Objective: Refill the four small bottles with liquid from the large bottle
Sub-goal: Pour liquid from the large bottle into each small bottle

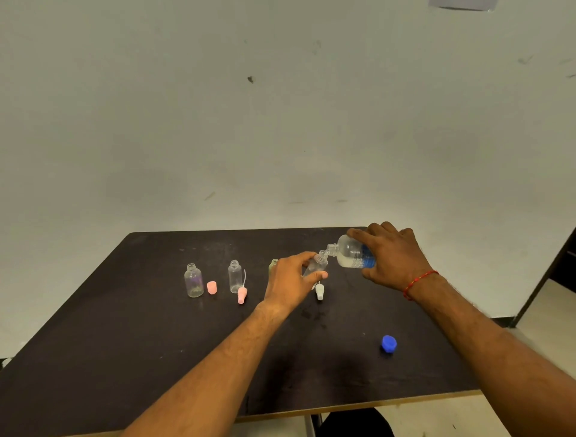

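Just inside table's (131, 337) far edge, large bottle (351, 253) mouth-to-mouth with small bottle (318, 265)

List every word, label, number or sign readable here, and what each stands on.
No text can be read.
Label on the large bottle in the right hand: blue with pale print, too blurred to read.
Small bottles: no marking shows.
Paper high on the wall: no writing shows.

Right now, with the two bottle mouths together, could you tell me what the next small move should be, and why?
Probably tip the large bottle in the right hand slightly further: its mouth meets the tilted small bottle gripped by the left hand, yet the liquid seems pooled low in its body, and no stream is discernible.
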The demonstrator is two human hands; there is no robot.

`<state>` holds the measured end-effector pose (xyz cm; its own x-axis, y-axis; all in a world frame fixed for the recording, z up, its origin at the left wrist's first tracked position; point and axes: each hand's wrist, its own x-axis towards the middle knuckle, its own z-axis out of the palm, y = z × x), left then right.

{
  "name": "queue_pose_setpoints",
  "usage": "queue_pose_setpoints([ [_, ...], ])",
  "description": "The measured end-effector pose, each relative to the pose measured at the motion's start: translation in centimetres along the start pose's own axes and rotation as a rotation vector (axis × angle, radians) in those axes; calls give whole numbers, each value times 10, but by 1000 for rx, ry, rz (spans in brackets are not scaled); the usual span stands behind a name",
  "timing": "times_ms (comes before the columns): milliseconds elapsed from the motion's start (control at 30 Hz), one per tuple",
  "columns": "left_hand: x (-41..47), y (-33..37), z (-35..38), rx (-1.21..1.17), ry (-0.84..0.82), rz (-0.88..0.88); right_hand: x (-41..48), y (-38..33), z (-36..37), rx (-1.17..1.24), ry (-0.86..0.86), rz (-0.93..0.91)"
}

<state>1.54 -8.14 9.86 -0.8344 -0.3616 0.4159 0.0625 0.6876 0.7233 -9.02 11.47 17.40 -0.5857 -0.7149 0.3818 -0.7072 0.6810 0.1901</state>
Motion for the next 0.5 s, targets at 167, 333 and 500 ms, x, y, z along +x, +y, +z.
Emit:
queue_pose_setpoints([
  [167,-1,2,-1,13,2,1,0,0,2,9,0,3],
  [333,0,2,-2,13,-10,-2,0,0,1,3,0,2],
  [500,0,3,-2,25,-16,-2,0,0,2,4,1,4],
])
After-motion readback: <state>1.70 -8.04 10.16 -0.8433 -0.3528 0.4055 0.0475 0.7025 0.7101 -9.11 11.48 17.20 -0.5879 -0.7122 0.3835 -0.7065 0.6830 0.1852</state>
